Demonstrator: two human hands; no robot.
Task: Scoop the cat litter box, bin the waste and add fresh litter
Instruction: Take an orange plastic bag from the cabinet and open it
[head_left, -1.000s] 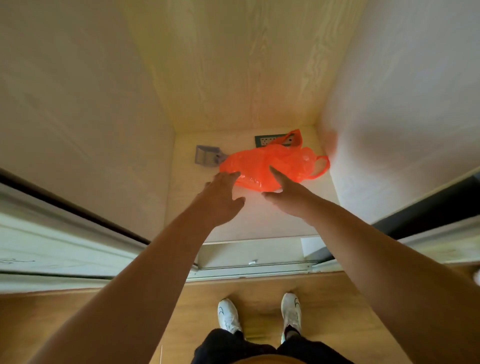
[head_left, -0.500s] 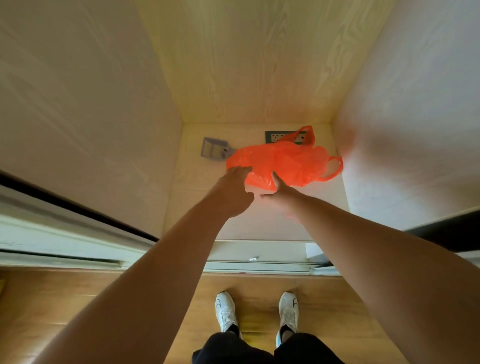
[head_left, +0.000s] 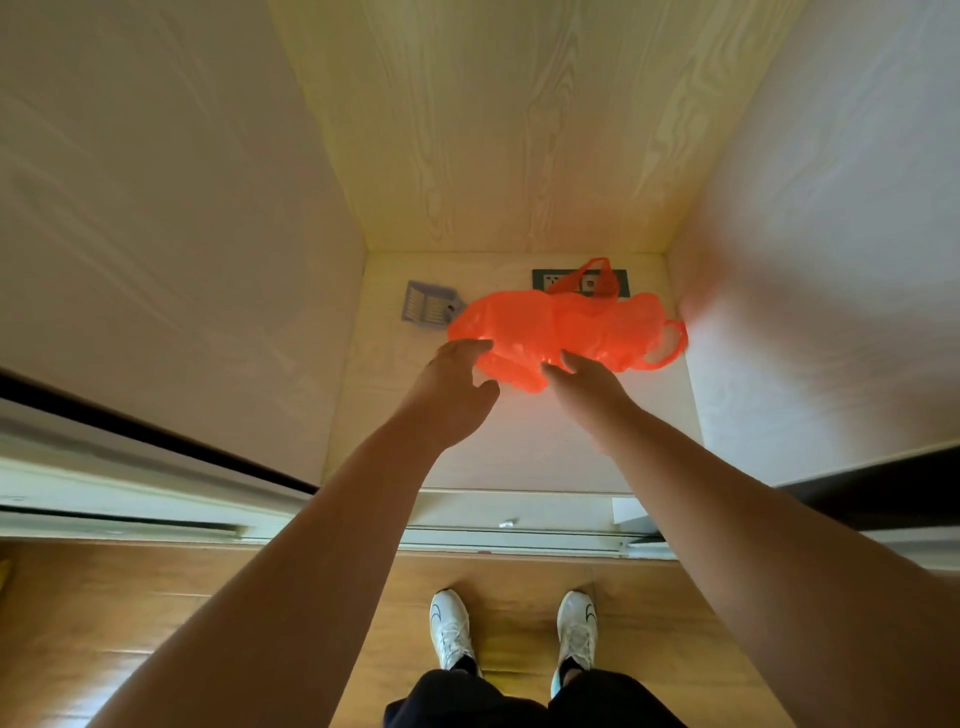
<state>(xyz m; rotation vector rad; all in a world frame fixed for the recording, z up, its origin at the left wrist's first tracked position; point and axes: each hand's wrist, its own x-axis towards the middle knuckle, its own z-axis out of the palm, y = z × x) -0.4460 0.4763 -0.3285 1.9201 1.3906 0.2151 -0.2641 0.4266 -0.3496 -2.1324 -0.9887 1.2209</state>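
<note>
A crumpled orange plastic bag (head_left: 561, 327) hangs just above the pale floor of a deep wooden recess (head_left: 519, 452), its handles trailing to the right. My left hand (head_left: 452, 395) has its fingertips on the bag's near left edge, thumb below. My right hand (head_left: 592, 389) pinches the near edge in the middle. A grey-blue slotted litter scoop (head_left: 423, 303) lies flat behind the bag at the left, its handle hidden by the bag. No litter box is in view.
A dark socket plate (head_left: 540, 278) sits at the recess's back wall, partly behind a bag handle. Tall pale side panels close in left and right. A sliding-door track (head_left: 519, 540) runs across the front. My white shoes (head_left: 452, 629) stand on the wooden floor.
Both hands moved forward onto the bag's near edge and closed on it. The bag has bunched up and lifted slightly off the recess floor.
</note>
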